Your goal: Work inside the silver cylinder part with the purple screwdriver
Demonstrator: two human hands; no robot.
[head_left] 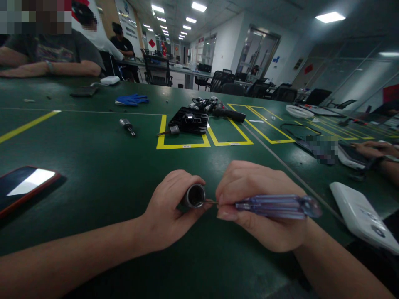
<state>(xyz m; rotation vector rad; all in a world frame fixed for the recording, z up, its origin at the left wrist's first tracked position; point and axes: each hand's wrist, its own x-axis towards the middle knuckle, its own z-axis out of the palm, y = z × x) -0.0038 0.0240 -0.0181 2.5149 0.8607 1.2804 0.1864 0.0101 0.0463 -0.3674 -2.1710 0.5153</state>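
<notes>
My left hand point(171, 207) is wrapped round a short dark cylinder point(195, 196), whose round open end faces me. My right hand point(262, 199) grips a screwdriver point(274, 206) with a clear bluish handle, held level and pointing left. Its thin shaft runs to the right side of the cylinder, by my left fingertips; whether the tip sits in anything there is hidden. Both hands are just above the green table point(124, 265).
Ahead, yellow-taped boxes frame a black tray point(190, 120) and metal parts point(204, 104). A small metal part point(127, 126) and a blue glove point(132, 99) lie left of them. Phones point(25, 187) flank me, one a white phone point(361, 211). People sit at the table's far left and right.
</notes>
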